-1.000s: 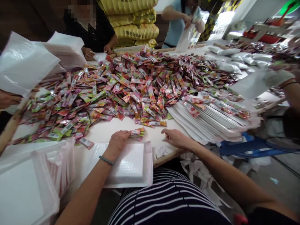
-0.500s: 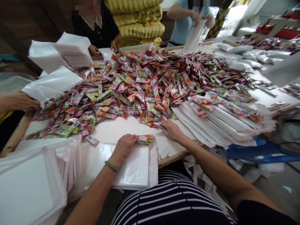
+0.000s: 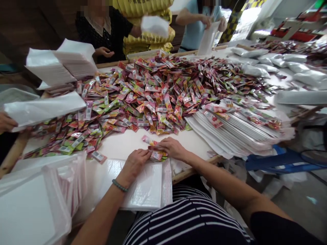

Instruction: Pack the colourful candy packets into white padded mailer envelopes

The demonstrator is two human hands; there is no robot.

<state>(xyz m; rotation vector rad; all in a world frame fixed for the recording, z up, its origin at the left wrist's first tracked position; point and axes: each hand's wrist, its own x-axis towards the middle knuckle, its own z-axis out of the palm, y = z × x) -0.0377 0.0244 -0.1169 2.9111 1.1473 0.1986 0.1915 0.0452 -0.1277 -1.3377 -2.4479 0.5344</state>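
Observation:
My left hand, with a beaded bracelet on its wrist, grips the left end of a few small colourful packets above the stack of clear bags. Right beside it, my right hand has its fingers closed on more packets at the right end of the same bunch. One pink packet sticks out just above the fingers. Behind both hands a large heap of packets spreads over the white table.
White bags fan out at the right and at the lower left. A tall bag stack stands at the back left. People work across the table and at the left edge. Filled silvery bags lie back right.
My right hand has moved left from the heap's edge to my left hand, bringing packets with it. Across the table a person has raised a white bag. The bag at the left has shifted.

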